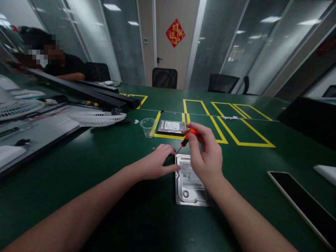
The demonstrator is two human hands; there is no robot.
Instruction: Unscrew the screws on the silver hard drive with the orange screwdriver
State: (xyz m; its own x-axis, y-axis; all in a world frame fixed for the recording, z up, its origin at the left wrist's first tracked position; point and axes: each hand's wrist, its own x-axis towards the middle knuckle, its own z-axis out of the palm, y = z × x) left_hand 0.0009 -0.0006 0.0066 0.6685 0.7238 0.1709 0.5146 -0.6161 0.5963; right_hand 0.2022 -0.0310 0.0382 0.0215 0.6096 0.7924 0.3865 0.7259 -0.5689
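Note:
A silver hard drive (187, 175) lies flat on the green table before me, its label up. My right hand (208, 155) is closed around the orange and black handle of a screwdriver (185, 140). The tool slants down to the left, its tip at the drive's far left corner. At that same corner are the fingertips of my left hand (157, 161), with the thumb on the drive's left edge, steadying it. My right hand hides the drive's far right part. Farther off, a second hard drive (172, 126) sits inside a yellow tape outline, beside a clear plastic cup (148, 127).
To the right lie a phone (301, 206) and a white object (325, 173). Fan parts (97, 118) and long black bars (105, 96) crowd the left. A person (68, 66) sits at the far left. Yellow tape outlines (256, 144) mark the table (126, 217).

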